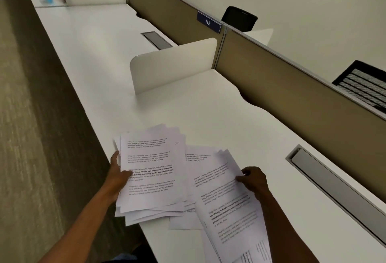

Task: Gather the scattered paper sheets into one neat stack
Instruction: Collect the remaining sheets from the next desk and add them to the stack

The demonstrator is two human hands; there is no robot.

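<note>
White desk point(208, 104) | 2 paper bunches (fanned, overlapping) | left hand point(118, 176) grip holds left bunch point(152, 170) | right hand point(253, 180) grip holds right bunch point(231, 204)

White desks point(117, 39), tan partitions point(271, 79), grey carpet point(31, 116)

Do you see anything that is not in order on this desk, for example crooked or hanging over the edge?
Yes. The left pile, gripped by the left hand, is fanned unevenly and overhangs the desk edge. The right hand holds a second bunch, tilted against the first.
</note>
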